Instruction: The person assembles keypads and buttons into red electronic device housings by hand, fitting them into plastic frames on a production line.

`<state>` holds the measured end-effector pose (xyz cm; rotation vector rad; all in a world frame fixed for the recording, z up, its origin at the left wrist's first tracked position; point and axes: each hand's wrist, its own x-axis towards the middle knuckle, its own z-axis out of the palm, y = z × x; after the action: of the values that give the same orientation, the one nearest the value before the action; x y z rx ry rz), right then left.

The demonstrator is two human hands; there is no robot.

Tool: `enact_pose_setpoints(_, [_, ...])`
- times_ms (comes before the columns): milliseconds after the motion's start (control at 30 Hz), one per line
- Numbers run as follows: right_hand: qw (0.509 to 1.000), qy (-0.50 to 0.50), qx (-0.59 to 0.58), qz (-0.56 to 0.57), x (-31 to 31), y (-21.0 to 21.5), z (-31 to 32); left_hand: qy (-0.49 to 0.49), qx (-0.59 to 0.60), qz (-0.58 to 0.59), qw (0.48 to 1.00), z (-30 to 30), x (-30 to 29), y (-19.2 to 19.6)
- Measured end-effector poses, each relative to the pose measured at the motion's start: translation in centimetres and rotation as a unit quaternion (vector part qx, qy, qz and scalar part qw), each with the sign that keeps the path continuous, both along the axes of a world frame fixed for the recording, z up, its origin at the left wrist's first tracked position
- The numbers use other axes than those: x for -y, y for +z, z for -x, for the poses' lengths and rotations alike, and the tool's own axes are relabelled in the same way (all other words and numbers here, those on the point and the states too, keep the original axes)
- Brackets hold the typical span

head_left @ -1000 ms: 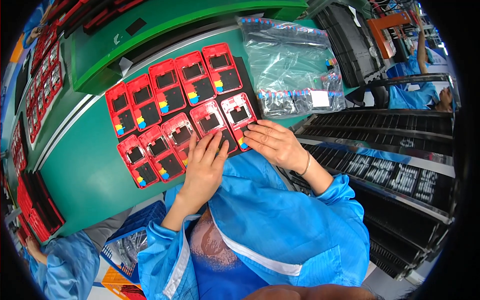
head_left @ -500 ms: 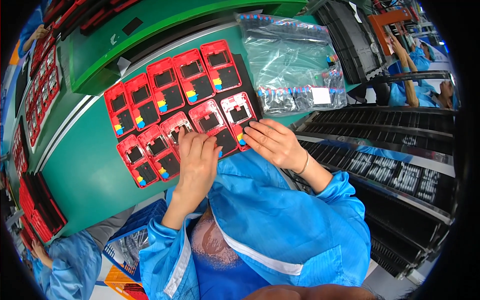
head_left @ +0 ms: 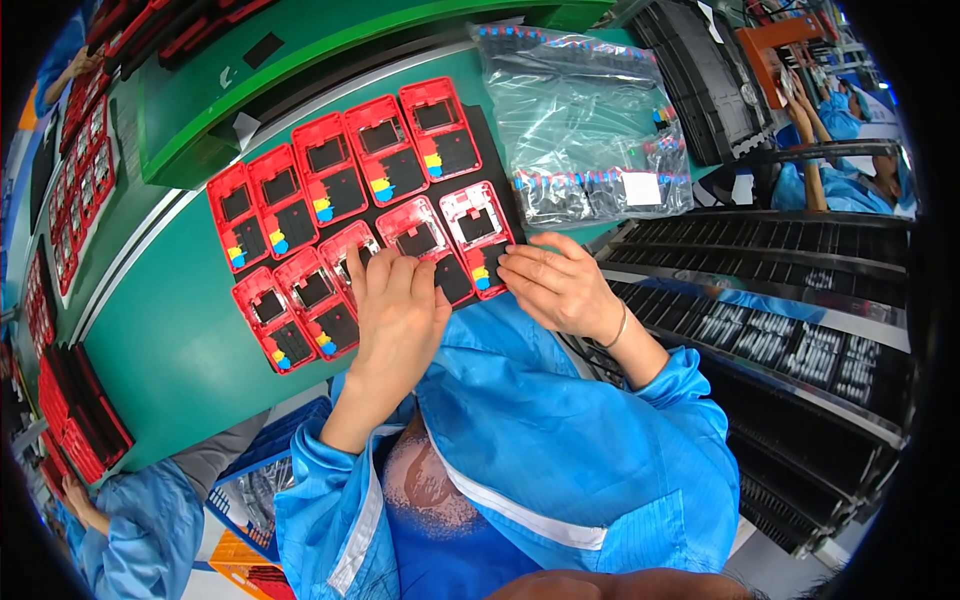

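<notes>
Two rows of red-framed device housings lie on a black mat (head_left: pixel 497 150). Each has a dark window and a black lower panel; most show small yellow and blue pieces. My left hand (head_left: pixel 395 310) rests over the near row with its fingers apart, touching a middle housing (head_left: pixel 345 245) and partly covering the one to its right (head_left: pixel 412 228). My right hand (head_left: pixel 565 290) is at the right-end housing (head_left: pixel 475 225), its stretched fingertips touching the lower right edge. Nothing shows held in either hand, though the undersides of the fingers are hidden.
A clear plastic bag (head_left: pixel 580 120) with small red-and-blue-tipped parts lies beyond my right hand. Black slotted racks (head_left: pixel 760 270) stand at the right. A green ledge (head_left: pixel 300 80) runs along the back. A co-worker's blue sleeve (head_left: pixel 150 530) shows at lower left.
My left hand has shifted slightly, its fingers more stretched over the near row. My right fingertips have drawn back slightly to the right-end housing's edge.
</notes>
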<state>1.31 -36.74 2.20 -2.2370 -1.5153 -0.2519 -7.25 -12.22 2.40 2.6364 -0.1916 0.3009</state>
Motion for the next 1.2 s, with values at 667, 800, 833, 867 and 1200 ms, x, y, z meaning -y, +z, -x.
enact_pose_setpoints(667, [1.000,0.015,-0.015,0.014,-1.9,0.6,-0.8,-0.042,0.067,0.039,0.996,-0.4,-0.6,-0.7])
enact_pose_setpoints(800, [0.999,0.019,-0.021,-0.039,-4.3,0.7,-0.1,0.000,0.118,0.081,0.990,0.6,-1.5,-1.2])
enact_pose_setpoints(833, [0.999,0.017,-0.034,-0.024,-4.8,0.5,0.0,0.005,0.109,0.088,0.990,1.2,-1.7,-1.2])
enact_pose_setpoints(867, [0.999,0.018,-0.039,-0.017,-5.4,0.4,0.0,-0.005,0.102,0.083,0.991,1.8,-1.9,-1.3])
enact_pose_setpoints(1200, [0.996,-0.010,-0.085,-0.007,-7.4,0.2,0.3,-0.020,0.028,-0.156,0.987,5.1,-1.3,-2.6])
